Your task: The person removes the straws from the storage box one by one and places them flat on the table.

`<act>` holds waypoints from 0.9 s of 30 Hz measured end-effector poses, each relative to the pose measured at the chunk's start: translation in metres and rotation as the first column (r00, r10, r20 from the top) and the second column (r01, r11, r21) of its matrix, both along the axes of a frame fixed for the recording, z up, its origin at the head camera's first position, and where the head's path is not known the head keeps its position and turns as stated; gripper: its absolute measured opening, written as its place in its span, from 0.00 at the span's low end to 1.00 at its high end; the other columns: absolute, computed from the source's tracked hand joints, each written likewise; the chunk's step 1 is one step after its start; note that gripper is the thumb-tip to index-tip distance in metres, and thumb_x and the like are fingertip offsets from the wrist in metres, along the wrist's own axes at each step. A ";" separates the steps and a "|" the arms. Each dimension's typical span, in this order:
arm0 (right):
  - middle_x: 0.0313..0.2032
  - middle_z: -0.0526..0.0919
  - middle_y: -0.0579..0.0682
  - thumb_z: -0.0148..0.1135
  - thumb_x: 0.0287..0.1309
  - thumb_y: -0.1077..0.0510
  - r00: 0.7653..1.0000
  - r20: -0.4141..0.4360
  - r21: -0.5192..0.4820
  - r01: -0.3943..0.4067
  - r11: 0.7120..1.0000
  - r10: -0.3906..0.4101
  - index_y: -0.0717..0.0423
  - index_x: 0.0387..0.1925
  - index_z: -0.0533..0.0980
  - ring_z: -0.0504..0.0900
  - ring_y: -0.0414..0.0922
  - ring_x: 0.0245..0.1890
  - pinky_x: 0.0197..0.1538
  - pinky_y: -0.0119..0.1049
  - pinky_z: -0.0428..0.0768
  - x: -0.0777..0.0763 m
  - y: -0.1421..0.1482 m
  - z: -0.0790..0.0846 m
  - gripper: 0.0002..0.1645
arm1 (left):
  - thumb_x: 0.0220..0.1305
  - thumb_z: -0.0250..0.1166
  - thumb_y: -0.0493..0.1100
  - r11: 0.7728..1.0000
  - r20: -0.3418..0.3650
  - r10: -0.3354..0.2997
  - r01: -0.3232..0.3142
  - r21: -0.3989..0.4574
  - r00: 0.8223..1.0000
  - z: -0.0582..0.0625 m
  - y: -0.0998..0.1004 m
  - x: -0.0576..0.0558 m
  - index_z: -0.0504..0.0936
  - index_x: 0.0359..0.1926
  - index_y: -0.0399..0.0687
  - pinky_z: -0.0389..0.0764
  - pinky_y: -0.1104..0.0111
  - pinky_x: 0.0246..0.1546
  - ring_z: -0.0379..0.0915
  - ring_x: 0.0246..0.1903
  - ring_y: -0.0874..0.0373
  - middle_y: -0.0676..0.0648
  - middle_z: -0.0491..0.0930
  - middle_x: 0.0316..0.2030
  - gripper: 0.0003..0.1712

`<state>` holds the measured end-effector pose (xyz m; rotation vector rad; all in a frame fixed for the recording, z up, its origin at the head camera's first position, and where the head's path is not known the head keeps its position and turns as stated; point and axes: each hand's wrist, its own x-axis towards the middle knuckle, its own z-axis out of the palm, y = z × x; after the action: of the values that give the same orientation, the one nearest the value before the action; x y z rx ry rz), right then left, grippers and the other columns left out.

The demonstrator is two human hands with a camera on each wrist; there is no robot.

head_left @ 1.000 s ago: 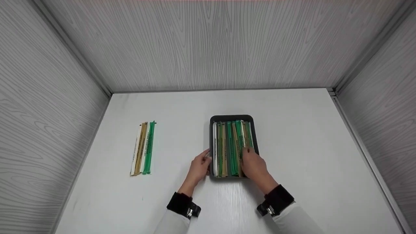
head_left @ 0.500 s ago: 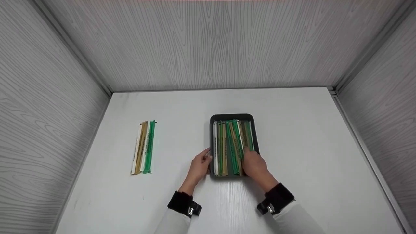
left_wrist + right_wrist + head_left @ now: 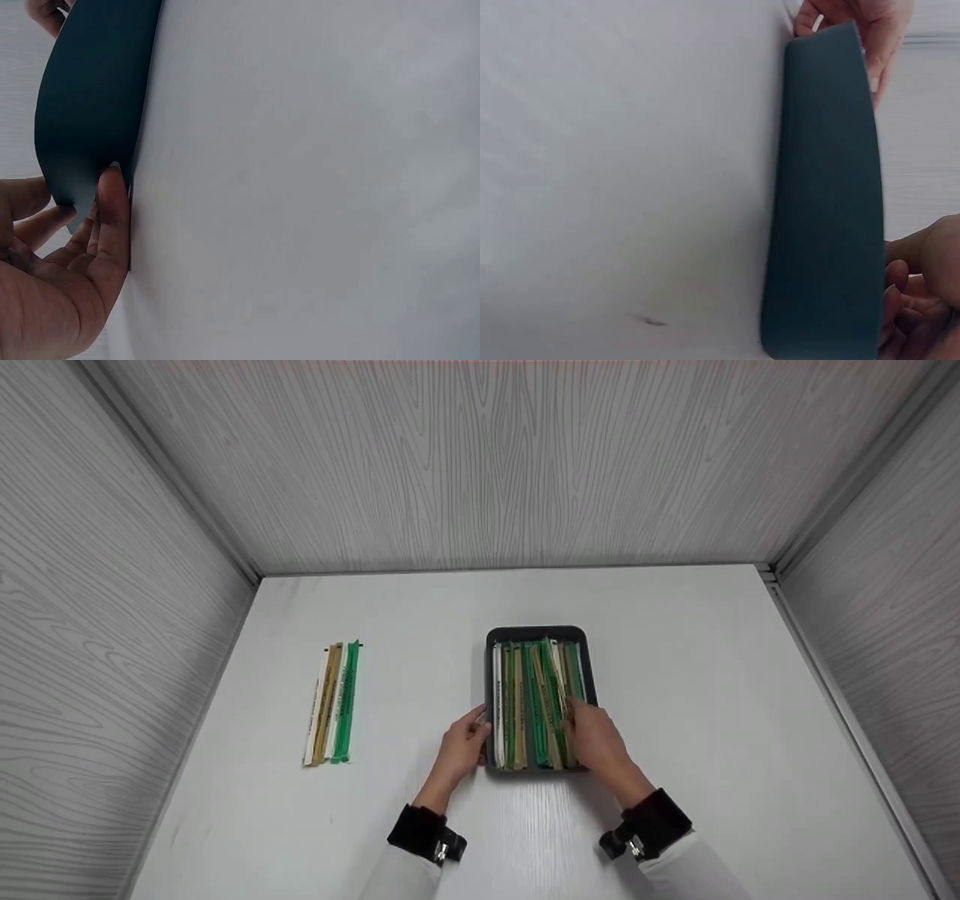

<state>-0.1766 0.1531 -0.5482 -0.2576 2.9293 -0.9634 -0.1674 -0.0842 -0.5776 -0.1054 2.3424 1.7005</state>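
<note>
A dark rectangular tray (image 3: 535,634) sits on the table and holds a row of slim wrapped straws (image 3: 517,705) in green, brown and white wrappers with dark print. My left hand (image 3: 460,742) grips the tray's left side near the front corner; in the left wrist view its thumb and fingers (image 3: 112,199) lie against the tray wall (image 3: 94,90). Inside the tray's right part, my right hand (image 3: 598,739) pinches a white wrapped straw (image 3: 556,660) that slants down to its fingertips. In the right wrist view its fingers are curled at the rim, their tips partly hidden.
Several more wrapped straws (image 3: 331,705), white, brown and green, lie side by side on the white table (image 3: 420,622) to the left. Grey wood-grain panels (image 3: 480,465) enclose the back and both sides.
My right hand has shifted slightly to the right, and the straws near it now lean at different angles. The left hand, the tray and the straws on the left stay put.
</note>
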 end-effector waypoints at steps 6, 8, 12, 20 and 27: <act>0.31 0.82 0.54 0.59 0.67 0.62 0.998 -0.048 -0.073 0.044 0.996 -0.047 0.66 0.61 0.71 0.77 0.43 0.25 0.31 0.41 0.77 -0.004 0.025 0.014 0.23 | 0.75 0.53 0.41 1.000 -0.008 0.003 -0.003 0.002 1.000 -0.001 0.001 0.001 0.65 0.72 0.44 0.82 0.63 0.28 0.76 0.30 0.56 0.43 0.77 0.40 0.27; 0.32 0.82 0.54 0.58 0.68 0.61 0.996 -0.035 -0.074 0.075 0.994 -0.078 0.65 0.61 0.71 0.77 0.44 0.24 0.28 0.40 0.76 -0.004 0.038 0.016 0.22 | 0.75 0.53 0.41 1.000 -0.005 0.006 -0.006 0.002 1.000 -0.002 0.001 0.002 0.66 0.72 0.45 0.82 0.63 0.28 0.76 0.30 0.56 0.43 0.77 0.39 0.27; 0.34 0.82 0.56 0.56 0.69 0.60 0.989 0.032 -0.074 0.145 0.987 -0.143 0.64 0.62 0.70 0.76 0.44 0.20 0.24 0.38 0.75 -0.006 0.065 0.013 0.23 | 0.74 0.54 0.40 1.000 -0.007 0.013 -0.012 0.012 1.000 -0.004 0.001 0.003 0.66 0.71 0.45 0.82 0.63 0.26 0.77 0.29 0.56 0.44 0.78 0.39 0.26; 0.38 0.82 0.62 0.52 0.70 0.60 0.966 0.100 -0.023 0.241 0.970 -0.237 0.68 0.62 0.68 0.81 0.51 0.30 0.32 0.44 0.77 -0.008 0.120 -0.002 0.24 | 0.74 0.54 0.40 0.999 0.000 0.010 -0.010 0.037 1.000 -0.001 0.000 0.002 0.65 0.71 0.43 0.82 0.62 0.26 0.78 0.30 0.55 0.42 0.77 0.40 0.27; 0.45 0.79 0.69 0.48 0.70 0.60 0.933 0.220 0.042 0.284 0.958 -0.286 0.69 0.64 0.64 0.81 0.57 0.37 0.35 0.46 0.78 -0.011 0.158 -0.008 0.25 | 0.74 0.54 0.40 0.999 0.012 0.014 -0.014 0.030 1.000 0.001 -0.001 0.000 0.66 0.71 0.44 0.83 0.62 0.26 0.77 0.30 0.55 0.42 0.77 0.40 0.27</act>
<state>-0.1876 0.3114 -0.5559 0.2699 2.8063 -0.9367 -0.1676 -0.0850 -0.5765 -0.1259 2.3119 1.7365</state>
